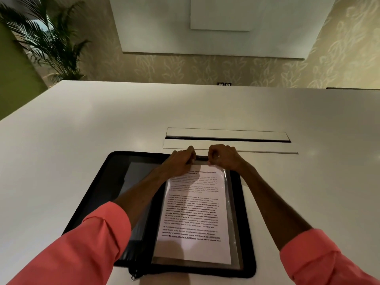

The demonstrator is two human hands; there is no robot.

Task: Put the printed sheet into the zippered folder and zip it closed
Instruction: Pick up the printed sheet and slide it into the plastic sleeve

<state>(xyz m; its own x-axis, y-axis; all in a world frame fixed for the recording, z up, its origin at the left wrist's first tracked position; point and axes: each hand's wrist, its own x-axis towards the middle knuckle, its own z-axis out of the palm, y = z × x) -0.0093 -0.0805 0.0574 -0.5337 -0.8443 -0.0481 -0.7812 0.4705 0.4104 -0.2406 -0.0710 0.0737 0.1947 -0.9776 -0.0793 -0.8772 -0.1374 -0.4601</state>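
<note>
So the black zippered folder is lying flat and wide open on the white surface, with its spine running away from the person. The printed sheet is sitting on the folder's right half, long axis pointing straight away from the camera, top edge at the far end and the text reading the right way up for the person. It's lying on what looks like a stack of clear plastic sleeves, whose edges are peeking out along the right and near sides.

Both hands are working at the far end of the sheet, close together but not touching. The left hand is curled with its fingers pinching down at the top edge, and the right hand is closed in a loose fist pinching the same edge just beside it. Can't really tell whether they're gripping the paper or a sleeve.

The zipper pull is dangling at the folder's near edge. Just beyond the hands there's a long cable slot set into the surface, and a potted palm is standing off at the far left.
</note>
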